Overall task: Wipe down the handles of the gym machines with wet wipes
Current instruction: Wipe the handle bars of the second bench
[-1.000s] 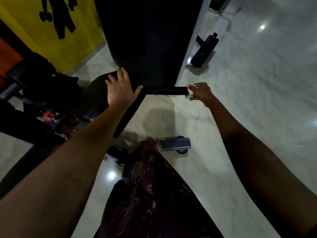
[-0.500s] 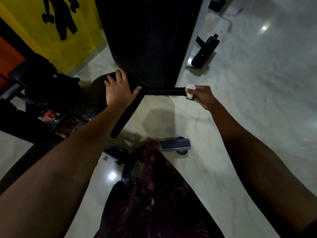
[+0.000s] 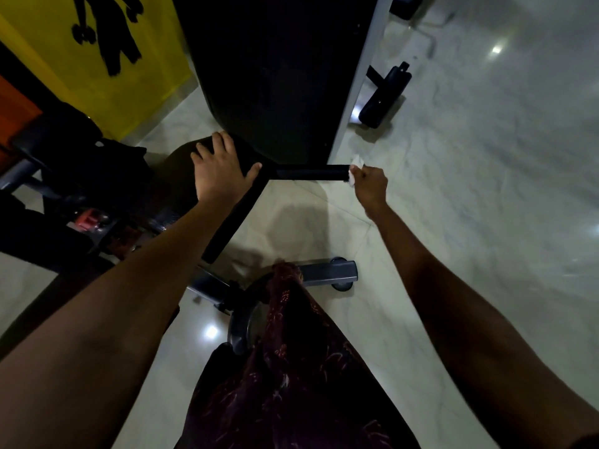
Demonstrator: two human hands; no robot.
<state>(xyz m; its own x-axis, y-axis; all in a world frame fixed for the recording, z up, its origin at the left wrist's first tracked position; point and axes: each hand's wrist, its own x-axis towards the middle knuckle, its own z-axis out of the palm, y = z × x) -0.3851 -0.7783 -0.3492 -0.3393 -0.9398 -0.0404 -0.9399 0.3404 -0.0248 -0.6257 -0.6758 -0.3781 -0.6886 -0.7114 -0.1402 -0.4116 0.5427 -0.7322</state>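
Observation:
A black padded handle (image 3: pixel 309 173) sticks out to the right from the dark gym machine (image 3: pixel 278 76). My right hand (image 3: pixel 369 184) grips a crumpled white wet wipe (image 3: pixel 355 168) and holds it against the handle's outer end. My left hand (image 3: pixel 220 171) rests flat with spread fingers on the machine's dark rounded top, just left of where the handle joins it. A second black bar (image 3: pixel 231 218) slants down from that joint under my left wrist.
The machine's grey base foot with a wheel (image 3: pixel 330 273) lies on the pale marble floor (image 3: pixel 470 189) below the handle. A black padded part (image 3: pixel 384 97) sits on the floor behind. A yellow wall poster (image 3: pixel 107 59) and more dark equipment (image 3: pixel 74 176) are at the left.
My right hand with the wipe has slid a little outward along the handle, from around its tip to just off its end. The left hand has stayed put.

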